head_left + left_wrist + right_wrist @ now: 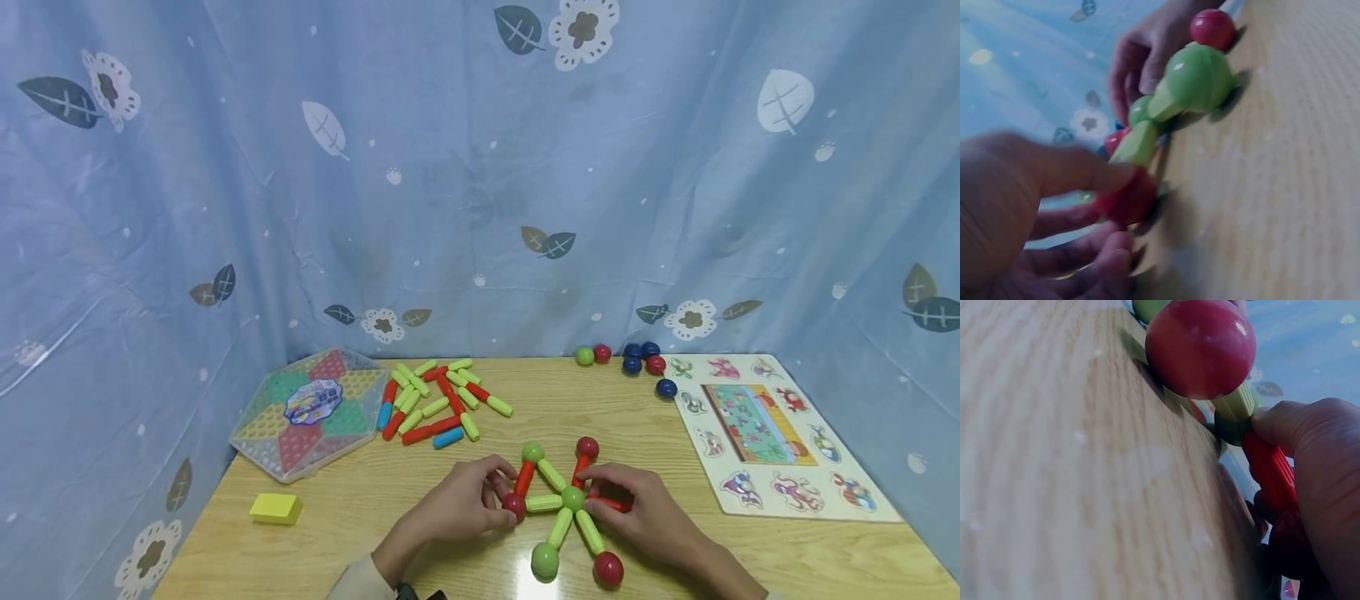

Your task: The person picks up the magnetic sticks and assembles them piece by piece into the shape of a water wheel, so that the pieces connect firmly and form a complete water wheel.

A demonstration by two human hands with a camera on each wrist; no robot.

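Note:
A flat figure of sticks and balls lies on the wooden table (360, 533), its sticks fanning out from a green centre ball (573, 498). My left hand (498, 498) pinches the red ball (513, 505) at the figure's left end, which shows blurred in the left wrist view as a red ball (1125, 200). My right hand (596, 493) grips a red stick (613, 503) joined to the centre ball; the right wrist view shows that red stick (1269, 469) under my fingers (1316, 456). Outer ends carry a green ball (545, 560) and a red ball (608, 569).
A pile of loose red, green and blue sticks (435, 402) lies behind the figure. A hexagonal plastic box (311, 412) and a yellow block (276, 507) are at the left. Loose balls (637, 358) and a puzzle board (772, 433) are at the right. A blue curtain (480, 183) surrounds the table.

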